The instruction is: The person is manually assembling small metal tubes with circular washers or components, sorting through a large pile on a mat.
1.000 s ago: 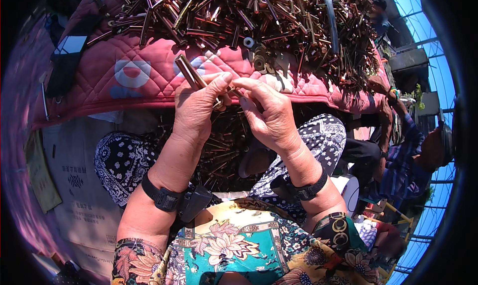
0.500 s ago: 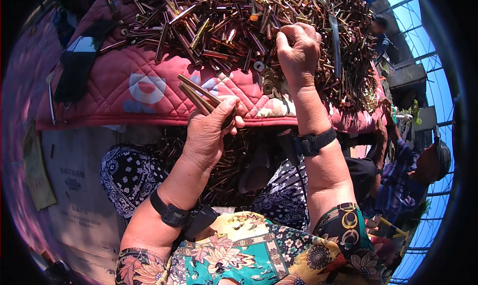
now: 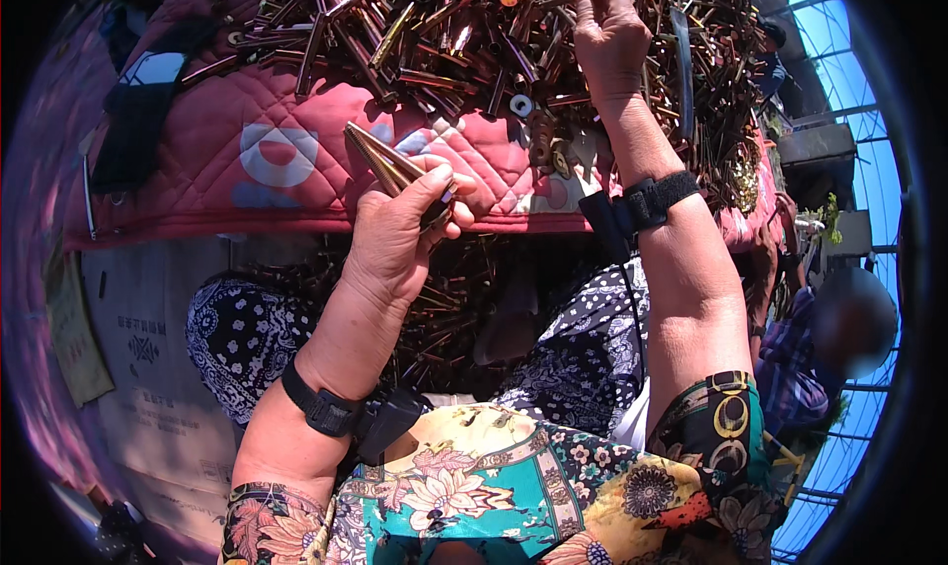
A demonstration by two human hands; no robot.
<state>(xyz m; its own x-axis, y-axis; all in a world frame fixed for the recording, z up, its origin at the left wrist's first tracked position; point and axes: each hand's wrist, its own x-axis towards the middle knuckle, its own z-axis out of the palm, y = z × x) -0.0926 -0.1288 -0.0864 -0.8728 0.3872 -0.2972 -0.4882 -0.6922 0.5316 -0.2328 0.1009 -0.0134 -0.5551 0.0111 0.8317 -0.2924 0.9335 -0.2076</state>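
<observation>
My left hand [image 3: 410,209] is closed around a small bundle of long bronze-coloured metal bolts [image 3: 380,160], their ends pointing up and to the left, in front of the quilt's near edge. Farther off, my right hand [image 3: 612,46] reaches over the heap of loose metal bolts and tubes [image 3: 444,41]. Its thumb and fingers are pinched on a slim metal bolt [image 3: 558,0] that sticks out to the left; part of it blends into the heap. Below that hand, a pale washer [image 3: 520,105] and a stack of bronze washers [image 3: 541,140] lie at the heap's near edge.
A red quilted cloth [image 3: 197,185] lies under the heap. On its left rests a dark flat item with a shiny patch [image 3: 156,69]. A blue-grey strip [image 3: 681,71] lies among the bolts. More metal pieces [image 3: 449,313] are below, between my knees. Another person [image 3: 805,348] sits at the right.
My right hand has moved farther out and slightly right over the heap, a slim bolt now showing at its fingertips. My left hand has shifted slightly left with its bundle.
</observation>
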